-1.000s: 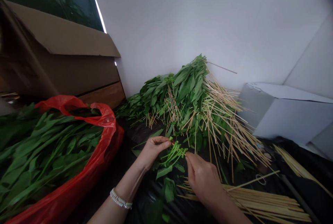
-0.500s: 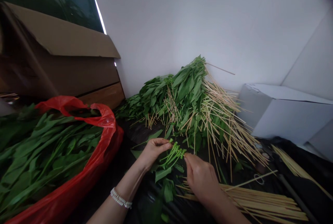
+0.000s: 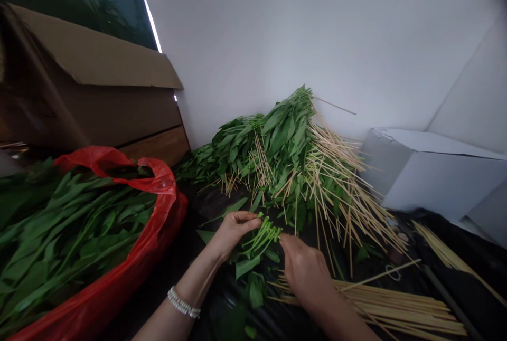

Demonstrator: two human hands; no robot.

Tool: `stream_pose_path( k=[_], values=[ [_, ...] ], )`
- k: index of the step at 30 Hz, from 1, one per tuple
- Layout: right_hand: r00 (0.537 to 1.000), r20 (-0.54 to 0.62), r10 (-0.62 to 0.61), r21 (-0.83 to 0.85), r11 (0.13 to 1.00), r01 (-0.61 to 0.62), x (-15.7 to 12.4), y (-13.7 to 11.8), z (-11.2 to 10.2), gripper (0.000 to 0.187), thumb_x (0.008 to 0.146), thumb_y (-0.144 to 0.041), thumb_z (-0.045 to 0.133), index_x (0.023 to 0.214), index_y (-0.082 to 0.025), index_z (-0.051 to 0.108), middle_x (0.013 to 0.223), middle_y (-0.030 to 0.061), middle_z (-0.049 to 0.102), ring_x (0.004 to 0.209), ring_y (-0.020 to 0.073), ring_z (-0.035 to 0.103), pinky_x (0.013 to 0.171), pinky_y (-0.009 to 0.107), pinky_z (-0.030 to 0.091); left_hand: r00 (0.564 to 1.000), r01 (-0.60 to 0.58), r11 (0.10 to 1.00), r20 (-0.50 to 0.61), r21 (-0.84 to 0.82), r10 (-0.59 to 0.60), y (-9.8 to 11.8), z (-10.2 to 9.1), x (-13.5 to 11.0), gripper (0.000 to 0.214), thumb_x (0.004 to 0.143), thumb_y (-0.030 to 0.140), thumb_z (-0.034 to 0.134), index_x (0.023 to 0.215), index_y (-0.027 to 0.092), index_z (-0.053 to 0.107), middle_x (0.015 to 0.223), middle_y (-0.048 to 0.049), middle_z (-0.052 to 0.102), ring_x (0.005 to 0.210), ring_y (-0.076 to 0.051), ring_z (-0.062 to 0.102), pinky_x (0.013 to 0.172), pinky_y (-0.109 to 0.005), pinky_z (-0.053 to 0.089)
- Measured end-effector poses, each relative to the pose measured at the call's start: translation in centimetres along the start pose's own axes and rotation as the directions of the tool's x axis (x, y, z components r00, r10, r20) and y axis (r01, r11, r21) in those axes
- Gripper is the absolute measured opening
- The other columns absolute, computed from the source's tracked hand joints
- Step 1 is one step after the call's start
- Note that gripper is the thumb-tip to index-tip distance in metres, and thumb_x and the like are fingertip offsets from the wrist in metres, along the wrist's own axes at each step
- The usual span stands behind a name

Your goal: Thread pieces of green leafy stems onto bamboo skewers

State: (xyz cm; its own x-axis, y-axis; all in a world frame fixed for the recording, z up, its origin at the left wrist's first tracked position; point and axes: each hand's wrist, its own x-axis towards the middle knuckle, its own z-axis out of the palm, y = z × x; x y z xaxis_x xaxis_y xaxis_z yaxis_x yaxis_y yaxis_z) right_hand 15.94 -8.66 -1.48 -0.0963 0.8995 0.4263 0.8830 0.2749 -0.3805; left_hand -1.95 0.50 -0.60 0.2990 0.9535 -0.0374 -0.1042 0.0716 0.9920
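Green leafy vegetable stems [image 3: 262, 238] are being pinched by the left hand [image 3: 233, 233], while the right hand [image 3: 307, 272] is touching their ends, its grip unclear.

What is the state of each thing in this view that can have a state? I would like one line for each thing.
Left hand: closed around green leafy stems.
Right hand: fingers at the stem ends; contact unclear.
Red plastic bag: open, filled with leafy greens.
Heap of greens and skewers: piled up, skewers sticking out.
Loose bamboo skewers: lying flat, roughly parallel.
Cardboard box: flap raised.
White box: top closed.
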Motion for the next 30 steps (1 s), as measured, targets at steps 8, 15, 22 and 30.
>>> stream_pose_path(
  k=[8, 15, 22, 30],
  values=[
    [1.0, -0.012, -0.021, 0.017, 1.0, 0.021, 0.0, 0.1, 0.1, 0.029, 0.093, -0.009, 0.036, 0.084, -0.019, 0.062, 0.074, 0.0031, 0.069, 0.068, 0.0157, 0.066, 0.061, 0.024, 0.039, 1.0, 0.001, 1.0, 0.015, 0.005, -0.001, 0.2, 0.2, -0.1, 0.03, 0.058, 0.039, 0.087, 0.069, 0.014, 0.074, 0.067, -0.002, 0.069, 0.059, -0.012, 0.057, 0.063, -0.023, 0.044],
    [0.998, -0.035, -0.047, 0.106, 0.993, 0.05, 0.4, -0.2, -0.4, 0.028, 0.095, -0.014, 0.036, 0.09, -0.02, 0.063, 0.078, 0.002, 0.07, 0.071, 0.015, 0.068, 0.063, 0.023, 0.042, 0.999, -0.051, 0.999, -0.013, -0.002, 0.051, 0.8, 0.4, -0.3, 0.031, 0.059, 0.04, 0.086, 0.068, 0.014, 0.073, 0.067, -0.0006, 0.068, 0.06, -0.011, 0.056, 0.063, -0.022, 0.043],
    [0.957, -0.249, -0.148, -0.017, 0.989, 0.148, 1.0, 1.0, -2.0, 0.027, 0.098, -0.018, 0.037, 0.098, -0.018, 0.065, 0.08, 0.0031, 0.071, 0.069, 0.017, 0.069, 0.063, 0.026, 0.045, 0.938, -0.312, 0.949, -0.148, 0.036, 0.314, 2.0, -1.8, 0.1, 0.048, 0.075, 0.052, 0.072, 0.109, 0.018, 0.07, 0.091, -0.0046, 0.071, 0.084, -0.017, 0.063, 0.079, -0.025, 0.047],
    [0.85, -0.525, -0.041, 0.145, 0.98, 0.137, 1.3, 2.0, -3.5, 0.023, 0.098, -0.021, 0.042, 0.106, -0.017, 0.063, 0.082, 0.0042, 0.069, 0.07, 0.0144, 0.066, 0.068, 0.023, 0.049, 0.907, -0.381, 0.797, 0.024, 0.468, 0.419, 1.0, -0.7, -0.3, 0.08, 0.058, 0.03, 0.086, 0.132, 0.02, 0.055, 0.124, -0.0108, 0.064, 0.114, -0.028, 0.058, 0.105, -0.038, 0.039]
  ],
)
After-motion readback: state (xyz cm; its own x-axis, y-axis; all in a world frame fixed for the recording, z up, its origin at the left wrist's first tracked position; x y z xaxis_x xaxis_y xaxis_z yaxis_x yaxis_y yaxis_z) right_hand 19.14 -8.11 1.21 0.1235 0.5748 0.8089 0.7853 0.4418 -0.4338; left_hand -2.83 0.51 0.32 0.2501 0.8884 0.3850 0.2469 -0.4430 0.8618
